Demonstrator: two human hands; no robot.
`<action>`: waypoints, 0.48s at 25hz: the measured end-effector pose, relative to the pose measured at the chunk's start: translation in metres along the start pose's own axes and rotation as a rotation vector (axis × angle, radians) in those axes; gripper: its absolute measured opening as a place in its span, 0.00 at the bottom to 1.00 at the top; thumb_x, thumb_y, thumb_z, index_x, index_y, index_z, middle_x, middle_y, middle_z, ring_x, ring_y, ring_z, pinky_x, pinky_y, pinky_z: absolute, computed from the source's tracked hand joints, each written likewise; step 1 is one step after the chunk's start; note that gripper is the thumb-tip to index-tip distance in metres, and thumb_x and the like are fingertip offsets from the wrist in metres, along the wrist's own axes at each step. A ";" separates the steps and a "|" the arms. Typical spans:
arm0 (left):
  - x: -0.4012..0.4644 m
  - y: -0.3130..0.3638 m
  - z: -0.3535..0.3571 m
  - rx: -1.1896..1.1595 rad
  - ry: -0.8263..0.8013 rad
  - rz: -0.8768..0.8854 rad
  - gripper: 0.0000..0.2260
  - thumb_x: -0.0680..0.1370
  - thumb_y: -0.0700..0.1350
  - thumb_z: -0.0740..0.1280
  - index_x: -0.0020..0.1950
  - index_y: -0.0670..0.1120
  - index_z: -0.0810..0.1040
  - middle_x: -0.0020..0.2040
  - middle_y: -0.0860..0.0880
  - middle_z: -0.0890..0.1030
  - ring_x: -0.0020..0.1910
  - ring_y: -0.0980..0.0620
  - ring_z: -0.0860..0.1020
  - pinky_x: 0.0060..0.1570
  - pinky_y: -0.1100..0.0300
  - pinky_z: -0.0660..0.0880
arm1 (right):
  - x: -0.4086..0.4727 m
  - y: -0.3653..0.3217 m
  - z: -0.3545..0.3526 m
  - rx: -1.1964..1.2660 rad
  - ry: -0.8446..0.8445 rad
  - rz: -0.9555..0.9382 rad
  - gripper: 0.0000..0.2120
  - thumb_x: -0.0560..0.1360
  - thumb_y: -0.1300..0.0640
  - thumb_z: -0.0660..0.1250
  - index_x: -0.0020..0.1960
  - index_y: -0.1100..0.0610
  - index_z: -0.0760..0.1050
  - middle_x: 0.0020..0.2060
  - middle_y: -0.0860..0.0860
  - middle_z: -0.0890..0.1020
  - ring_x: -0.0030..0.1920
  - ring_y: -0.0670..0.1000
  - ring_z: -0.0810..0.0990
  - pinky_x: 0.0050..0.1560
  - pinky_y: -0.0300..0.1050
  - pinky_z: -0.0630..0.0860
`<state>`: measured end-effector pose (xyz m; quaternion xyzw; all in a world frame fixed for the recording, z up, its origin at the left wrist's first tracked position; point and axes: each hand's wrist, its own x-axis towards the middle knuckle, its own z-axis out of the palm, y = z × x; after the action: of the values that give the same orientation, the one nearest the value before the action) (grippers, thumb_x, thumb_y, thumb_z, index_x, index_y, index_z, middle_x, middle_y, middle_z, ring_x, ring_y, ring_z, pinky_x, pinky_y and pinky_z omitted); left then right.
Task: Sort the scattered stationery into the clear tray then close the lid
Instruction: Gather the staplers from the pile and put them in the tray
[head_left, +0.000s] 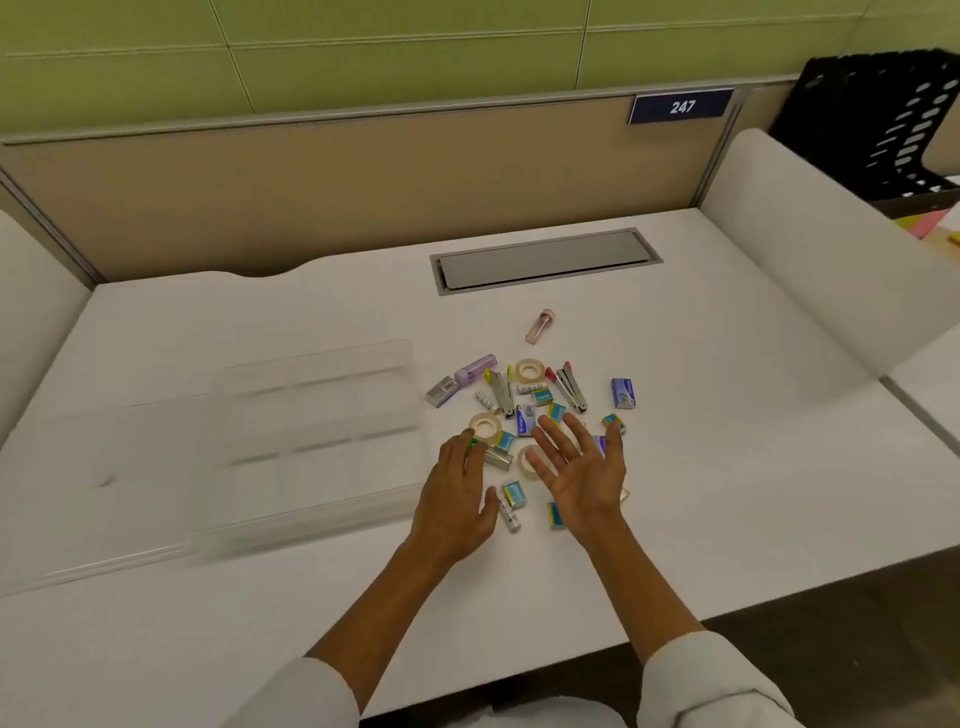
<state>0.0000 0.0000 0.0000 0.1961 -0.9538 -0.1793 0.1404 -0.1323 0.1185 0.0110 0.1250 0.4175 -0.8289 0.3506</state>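
White bench (727, 467) in a cubicle — clear tray (317, 441) empty, lid open at its left, stationery pile (530, 410) just right of it unsorted; left hand (457, 493) touching the pile, fingers relaxed, right hand (576, 467) spread above — nothing sorted yet.
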 end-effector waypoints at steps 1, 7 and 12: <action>0.001 0.001 0.005 0.033 -0.052 -0.051 0.28 0.76 0.49 0.66 0.72 0.40 0.65 0.73 0.41 0.67 0.72 0.43 0.66 0.68 0.52 0.70 | -0.001 0.000 -0.002 0.047 -0.014 0.029 0.34 0.77 0.32 0.57 0.70 0.57 0.73 0.62 0.59 0.83 0.65 0.60 0.79 0.70 0.63 0.70; -0.003 0.017 0.018 0.117 -0.267 -0.336 0.30 0.80 0.51 0.61 0.77 0.42 0.54 0.79 0.42 0.51 0.78 0.43 0.47 0.76 0.52 0.56 | -0.002 0.002 -0.015 0.205 -0.063 0.113 0.39 0.72 0.30 0.61 0.72 0.58 0.71 0.65 0.61 0.80 0.68 0.63 0.77 0.72 0.64 0.68; 0.000 0.018 0.022 0.174 -0.358 -0.407 0.35 0.78 0.42 0.67 0.78 0.43 0.50 0.79 0.41 0.47 0.77 0.42 0.53 0.72 0.54 0.62 | -0.007 0.009 -0.014 0.328 -0.112 0.161 0.41 0.71 0.29 0.63 0.72 0.59 0.71 0.68 0.62 0.77 0.69 0.64 0.75 0.74 0.62 0.65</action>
<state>-0.0130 0.0220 -0.0130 0.3602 -0.9161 -0.1533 -0.0866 -0.1225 0.1292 0.0004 0.1672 0.2455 -0.8607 0.4136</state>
